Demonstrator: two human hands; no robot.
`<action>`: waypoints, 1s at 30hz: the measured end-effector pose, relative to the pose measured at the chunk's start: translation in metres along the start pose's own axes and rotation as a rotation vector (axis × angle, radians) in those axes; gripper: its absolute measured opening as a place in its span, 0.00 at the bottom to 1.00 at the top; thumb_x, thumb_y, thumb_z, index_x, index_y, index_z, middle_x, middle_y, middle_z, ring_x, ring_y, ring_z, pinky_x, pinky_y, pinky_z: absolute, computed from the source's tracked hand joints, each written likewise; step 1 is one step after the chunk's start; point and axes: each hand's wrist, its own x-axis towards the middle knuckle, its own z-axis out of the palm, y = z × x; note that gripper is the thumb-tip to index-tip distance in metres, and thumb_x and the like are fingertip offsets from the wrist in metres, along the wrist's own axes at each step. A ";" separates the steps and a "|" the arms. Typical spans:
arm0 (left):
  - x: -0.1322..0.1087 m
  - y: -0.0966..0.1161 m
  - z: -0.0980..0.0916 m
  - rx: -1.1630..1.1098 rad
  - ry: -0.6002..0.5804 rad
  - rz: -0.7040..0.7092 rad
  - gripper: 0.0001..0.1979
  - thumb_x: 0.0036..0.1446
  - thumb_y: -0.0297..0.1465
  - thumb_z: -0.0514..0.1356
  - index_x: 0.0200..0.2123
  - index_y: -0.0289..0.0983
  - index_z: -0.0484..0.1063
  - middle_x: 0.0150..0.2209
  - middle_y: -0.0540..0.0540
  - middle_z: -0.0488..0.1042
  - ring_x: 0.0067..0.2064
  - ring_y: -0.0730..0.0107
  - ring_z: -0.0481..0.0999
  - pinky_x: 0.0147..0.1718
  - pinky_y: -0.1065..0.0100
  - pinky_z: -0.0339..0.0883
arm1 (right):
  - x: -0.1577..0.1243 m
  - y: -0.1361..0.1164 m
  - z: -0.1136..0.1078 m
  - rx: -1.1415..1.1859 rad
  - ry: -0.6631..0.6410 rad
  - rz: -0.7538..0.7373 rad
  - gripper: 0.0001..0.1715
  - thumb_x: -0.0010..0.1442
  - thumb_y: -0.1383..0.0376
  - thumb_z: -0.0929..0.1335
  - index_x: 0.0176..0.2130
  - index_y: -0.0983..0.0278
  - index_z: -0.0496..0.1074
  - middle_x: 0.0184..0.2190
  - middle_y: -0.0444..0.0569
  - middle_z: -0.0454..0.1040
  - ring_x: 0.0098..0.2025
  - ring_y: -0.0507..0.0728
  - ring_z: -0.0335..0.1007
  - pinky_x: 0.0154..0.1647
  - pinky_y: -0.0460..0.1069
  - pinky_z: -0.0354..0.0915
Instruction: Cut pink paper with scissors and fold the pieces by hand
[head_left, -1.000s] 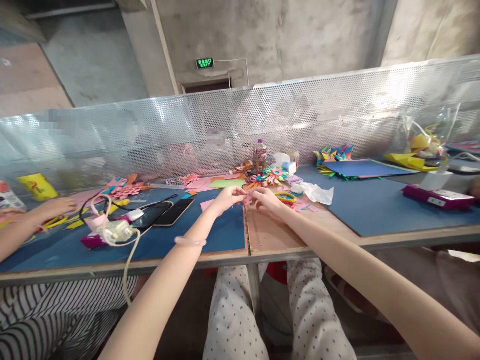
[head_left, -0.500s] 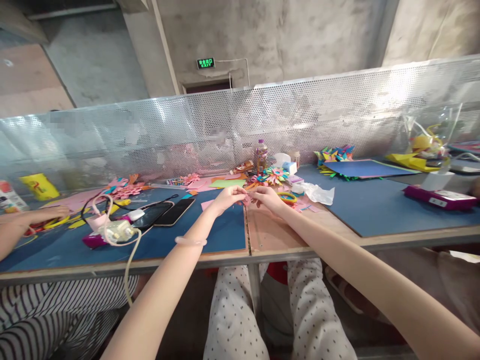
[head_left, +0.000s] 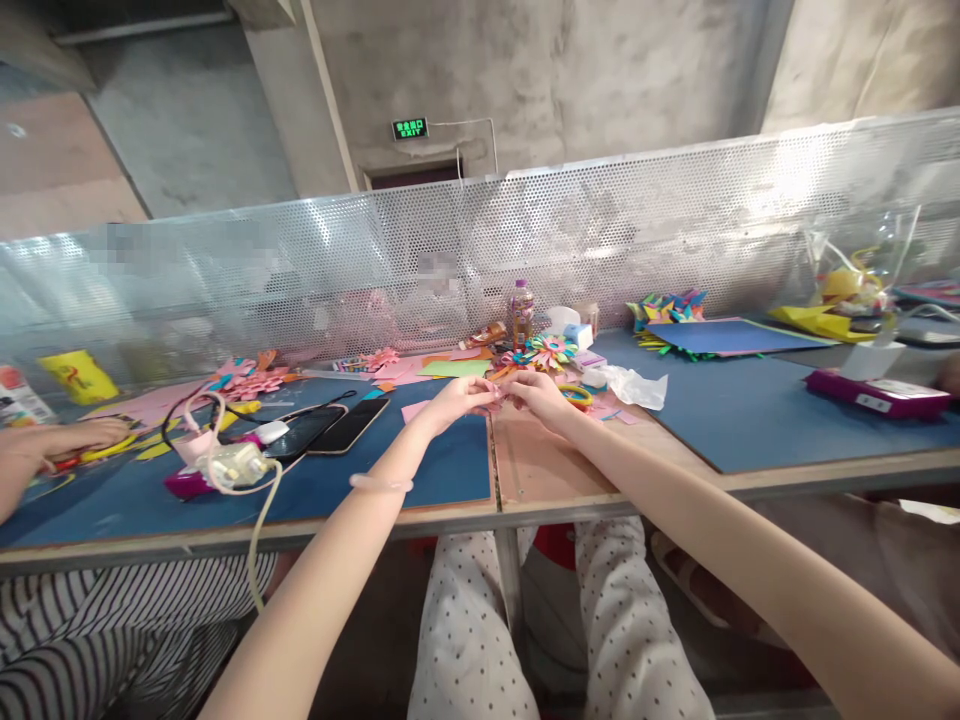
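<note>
My left hand (head_left: 459, 402) and my right hand (head_left: 536, 396) meet fingertip to fingertip above the table's middle seam. Between their closed fingers is a small bit of pink paper (head_left: 496, 393), mostly covered, so its shape cannot be made out. Just behind my hands lie pink and green paper sheets (head_left: 454, 368) and a multicoloured paper flower (head_left: 553, 350). Close to my right wrist rests a roll of tape or ring with a yellow-green rim (head_left: 576, 397). A pink paper piece (head_left: 412, 410) lies by my left hand.
A drink bottle (head_left: 522, 315) stands at the back before the perforated metal panel (head_left: 375, 250). Phones (head_left: 349, 425) and a plug with cables (head_left: 236, 465) lie left. Crumpled white plastic (head_left: 634, 386) and a purple box (head_left: 877, 393) lie right. Another person's hand (head_left: 90, 436) works far left.
My fingers have shifted slightly while staying together around the pink paper. The other person's hand at far left has moved a little leftward.
</note>
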 end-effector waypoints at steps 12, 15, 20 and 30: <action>0.001 -0.001 -0.003 0.174 0.112 0.073 0.12 0.51 0.35 0.59 0.36 0.34 0.68 0.30 0.44 0.76 0.33 0.65 0.77 0.29 0.69 0.62 | -0.004 -0.008 0.007 -0.230 0.097 -0.064 0.14 0.52 0.60 0.64 0.36 0.64 0.73 0.33 0.47 0.73 0.30 0.51 0.64 0.26 0.45 0.60; 0.000 0.000 -0.002 0.216 0.117 0.094 0.10 0.51 0.35 0.58 0.35 0.34 0.68 0.29 0.45 0.76 0.33 0.64 0.76 0.29 0.69 0.62 | -0.005 -0.010 0.008 -0.364 0.173 -0.188 0.12 0.52 0.62 0.64 0.35 0.64 0.73 0.35 0.47 0.72 0.32 0.52 0.64 0.33 0.46 0.61; 0.002 -0.002 -0.002 0.231 0.129 0.117 0.09 0.49 0.33 0.60 0.33 0.35 0.68 0.27 0.46 0.76 0.32 0.65 0.76 0.29 0.68 0.64 | -0.003 -0.007 0.010 -0.458 0.126 -0.298 0.12 0.53 0.59 0.66 0.34 0.63 0.73 0.34 0.48 0.71 0.31 0.52 0.63 0.32 0.47 0.61; 0.006 -0.009 -0.005 0.267 0.089 0.120 0.10 0.49 0.33 0.60 0.33 0.33 0.69 0.28 0.43 0.76 0.32 0.64 0.77 0.28 0.69 0.66 | 0.000 -0.001 0.009 -0.487 0.120 -0.386 0.08 0.53 0.62 0.67 0.33 0.63 0.73 0.33 0.48 0.69 0.35 0.53 0.64 0.35 0.47 0.62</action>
